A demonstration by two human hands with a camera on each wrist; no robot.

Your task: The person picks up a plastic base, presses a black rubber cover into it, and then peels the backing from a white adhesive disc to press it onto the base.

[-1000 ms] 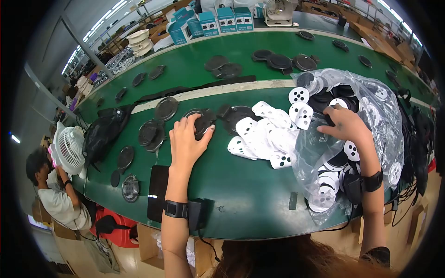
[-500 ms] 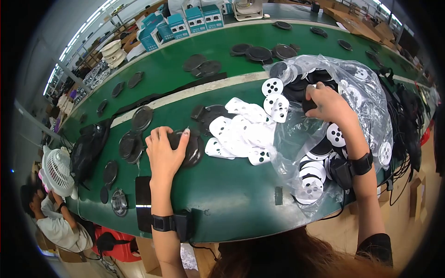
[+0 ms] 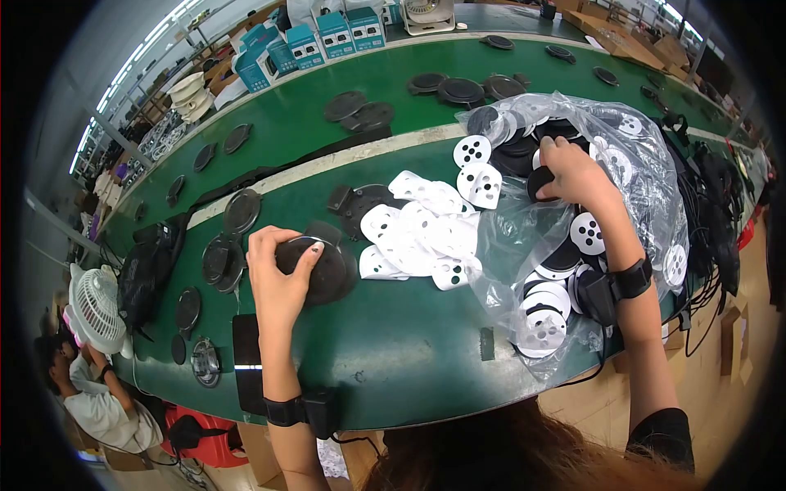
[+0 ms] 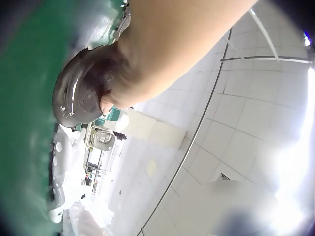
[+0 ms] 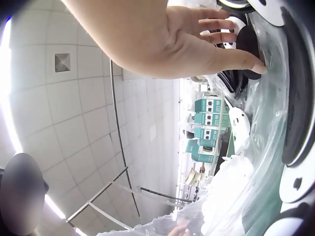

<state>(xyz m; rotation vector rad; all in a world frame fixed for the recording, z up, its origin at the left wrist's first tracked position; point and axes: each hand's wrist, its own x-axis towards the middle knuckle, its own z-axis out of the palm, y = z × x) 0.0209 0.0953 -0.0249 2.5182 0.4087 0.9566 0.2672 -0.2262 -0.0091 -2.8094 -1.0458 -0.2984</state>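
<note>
My left hand [image 3: 277, 270] grips a dark round plastic cover [image 3: 332, 274] by its near side, thumb over the top. In the left wrist view the cover [image 4: 78, 93] looks glossy and rimmed, tilted above the green surface. My right hand [image 3: 575, 173] reaches into the mouth of a clear plastic bag [image 3: 512, 225] and pinches a small black disc [image 3: 539, 182] between thumb and fingers. The right wrist view shows this disc [image 5: 248, 42] edge-on beside the thumb. White discs with holes [image 3: 587, 234] and more black ones fill the bag.
A heap of white perforated pieces [image 3: 422, 233] lies between my hands. Dark covers [image 3: 223, 262] are scattered on the green table [image 3: 401, 352]. A phone-like black slab [image 3: 246, 352] is by my left forearm. Black cables [image 3: 708, 221] hang at right. Another person [image 3: 102, 401] sits at left.
My left hand has taken hold of the dark cover and tilted it up. My right hand, earlier with spread fingers over the bag, now pinches a black disc. The head view has shifted right.
</note>
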